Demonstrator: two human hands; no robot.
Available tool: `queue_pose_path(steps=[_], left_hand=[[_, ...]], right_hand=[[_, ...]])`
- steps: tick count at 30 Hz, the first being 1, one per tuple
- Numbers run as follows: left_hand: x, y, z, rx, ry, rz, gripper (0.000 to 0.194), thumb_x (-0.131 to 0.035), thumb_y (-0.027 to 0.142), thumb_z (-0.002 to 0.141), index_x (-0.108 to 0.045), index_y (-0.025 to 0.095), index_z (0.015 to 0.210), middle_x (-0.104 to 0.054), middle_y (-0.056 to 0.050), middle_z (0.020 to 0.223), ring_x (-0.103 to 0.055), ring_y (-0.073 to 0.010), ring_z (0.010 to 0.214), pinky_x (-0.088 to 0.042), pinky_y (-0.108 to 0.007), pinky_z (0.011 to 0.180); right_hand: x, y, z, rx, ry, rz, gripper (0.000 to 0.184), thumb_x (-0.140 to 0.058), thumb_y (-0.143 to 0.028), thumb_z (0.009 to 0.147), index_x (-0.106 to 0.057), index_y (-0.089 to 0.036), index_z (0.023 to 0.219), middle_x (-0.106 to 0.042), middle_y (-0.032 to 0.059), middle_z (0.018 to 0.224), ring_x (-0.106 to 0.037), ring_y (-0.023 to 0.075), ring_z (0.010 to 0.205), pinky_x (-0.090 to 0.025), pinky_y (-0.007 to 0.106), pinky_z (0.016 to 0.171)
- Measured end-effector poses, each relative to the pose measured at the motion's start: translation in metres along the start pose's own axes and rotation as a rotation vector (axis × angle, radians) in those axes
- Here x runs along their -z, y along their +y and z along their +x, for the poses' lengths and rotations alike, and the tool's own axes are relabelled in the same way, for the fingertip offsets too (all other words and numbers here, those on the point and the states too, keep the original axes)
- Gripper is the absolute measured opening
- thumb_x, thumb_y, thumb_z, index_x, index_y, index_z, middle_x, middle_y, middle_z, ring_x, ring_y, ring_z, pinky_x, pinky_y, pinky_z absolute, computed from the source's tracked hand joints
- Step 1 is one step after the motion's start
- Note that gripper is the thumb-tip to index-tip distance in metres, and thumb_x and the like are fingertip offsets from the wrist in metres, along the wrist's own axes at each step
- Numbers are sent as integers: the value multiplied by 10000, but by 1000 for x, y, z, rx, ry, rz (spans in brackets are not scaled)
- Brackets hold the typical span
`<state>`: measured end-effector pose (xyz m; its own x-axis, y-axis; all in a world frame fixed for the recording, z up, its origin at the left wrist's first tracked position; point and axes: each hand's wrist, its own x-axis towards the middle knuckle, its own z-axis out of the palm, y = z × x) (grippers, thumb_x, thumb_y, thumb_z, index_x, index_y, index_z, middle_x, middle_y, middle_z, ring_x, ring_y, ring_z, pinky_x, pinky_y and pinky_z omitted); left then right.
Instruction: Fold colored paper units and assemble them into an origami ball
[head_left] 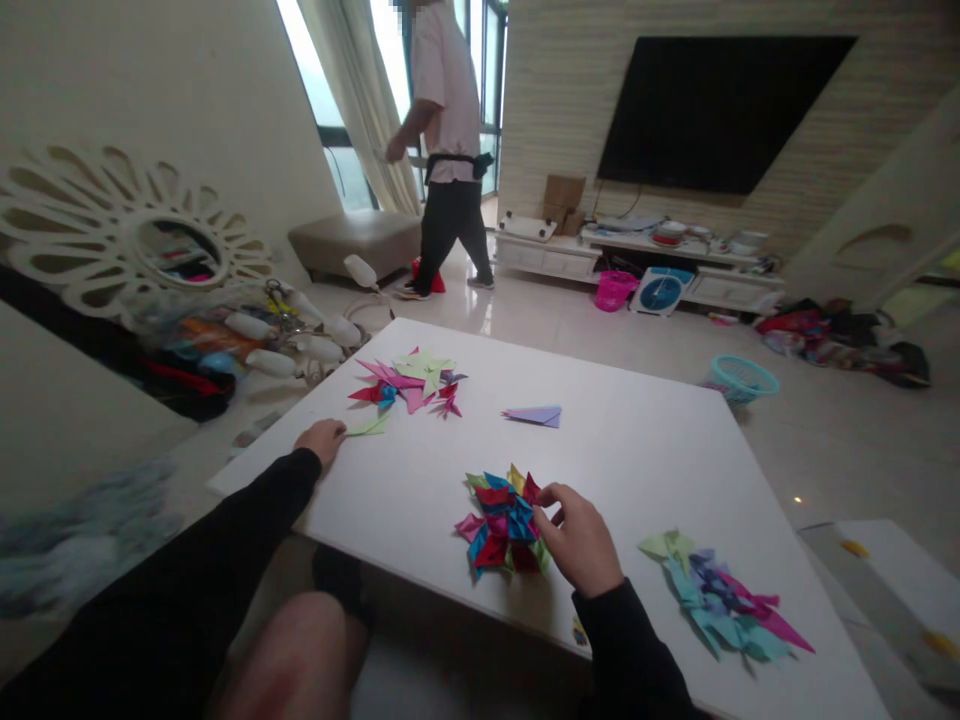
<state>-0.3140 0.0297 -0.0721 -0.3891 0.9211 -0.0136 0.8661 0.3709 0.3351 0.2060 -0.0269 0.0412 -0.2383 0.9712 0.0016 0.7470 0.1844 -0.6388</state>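
Observation:
My right hand [581, 540] is curled against the right side of a spiky ball of folded coloured paper [501, 522] near the front edge of the white table [637, 440]. My left hand [321, 440] reaches out to the far left and pinches a pale green folded paper piece [369, 427]. Just beyond it lies a pile of pink, green and blue folded pieces [412, 382]. A single lilac folded piece [534, 415] lies mid-table. Another heap of teal, purple and pink pieces [720, 598] sits at the right front.
A person [446, 150] stands by the window behind the table. A beige ottoman [352, 238], a TV [712, 110] over a low cabinet, a pink bucket [613, 290], a teal basket [742, 378] and clutter on the left floor [210, 345] surround the table.

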Motion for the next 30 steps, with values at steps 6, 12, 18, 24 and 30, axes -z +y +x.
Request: queue_pose_path(steps=[6,12,18,24,30], left_hand=[[10,-8,-11,62,-44,-112,69,-616,229,735,-658,178,716,-730,-115,866,-661,-297,976,-479,-362,956],[29,20,-27,217,46,-310,97,-601,175,704,-530,192,641,-653,-66,679,-671,-288,870,-516,-361,845],[31,114,-50,206,-25,-741,110,-568,224,884,-473,187,842,-716,-91,846,-681,-183,693,-571,-324,687],[2,251,-128,8,-365,-1298,358,-791,426,793,-563,162,875,-750,-125,957,-709,-168,764,-588,-311,745],[-22,318,-192,9,-614,-1573,440,-912,424,669,-643,139,869,-726,-60,827,-688,-142,737,-551,-249,710]], right_hand=[[6,-8,-3,-6,6,23,93,-573,-264,875,-655,-228,901,-712,38,984,-642,184,764,-437,296,704],[11,-6,-6,-6,21,19,70,-580,-252,876,-646,-231,887,-707,22,952,-639,175,748,-425,289,702],[11,-3,-5,0,31,35,73,-589,-266,873,-653,-233,885,-709,13,938,-643,168,731,-428,285,698],[8,-4,2,19,54,105,172,-582,-346,913,-681,-216,859,-726,38,887,-647,176,715,-454,291,692],[-1,-1,10,2,83,317,332,-579,-476,945,-698,-189,828,-747,61,820,-666,186,724,-483,287,697]])
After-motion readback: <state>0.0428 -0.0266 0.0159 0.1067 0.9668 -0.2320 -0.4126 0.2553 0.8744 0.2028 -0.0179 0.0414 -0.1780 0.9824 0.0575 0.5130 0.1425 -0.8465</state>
